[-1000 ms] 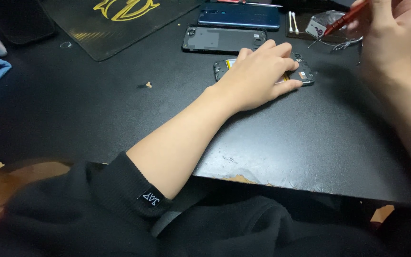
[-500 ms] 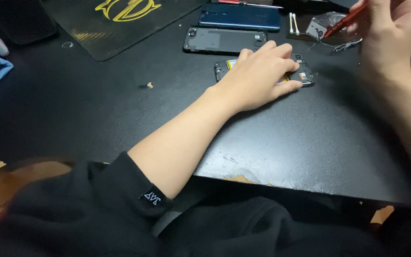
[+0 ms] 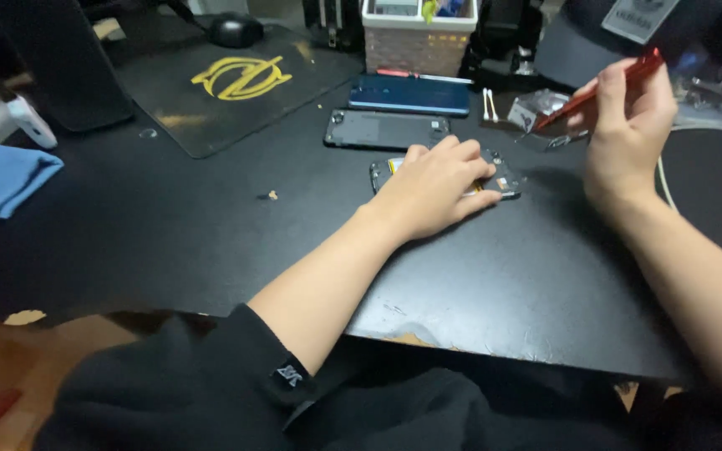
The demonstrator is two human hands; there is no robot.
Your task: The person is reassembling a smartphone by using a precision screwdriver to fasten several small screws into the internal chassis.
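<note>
Left hand (image 3: 436, 185) flat, pinning opened phone (image 3: 503, 177) on desk (image 3: 211, 234), fingers spread. Right hand (image 3: 628, 134) raised, grip clamped on red tool (image 3: 599, 90). Mid-disassembly; tool tip needs careful placement.

Table (image 3: 169, 250): black. Mat (image 3: 236, 83): black with a yellow emblem. Cloth (image 3: 2, 179): blue; tool (image 3: 595, 92): red; phone (image 3: 409, 94): dark blue; basket (image 3: 415, 46): white.

Around the opened dark phone body (image 3: 495, 177) pinned under the left hand (image 3: 432, 185), bare black tabletop (image 3: 211, 242) lies open toward the near edge and the left, while just behind it a dark flat phone panel (image 3: 386, 129), a blue phone back (image 3: 409, 93) and a woven basket (image 3: 415, 46) block the way.
</note>
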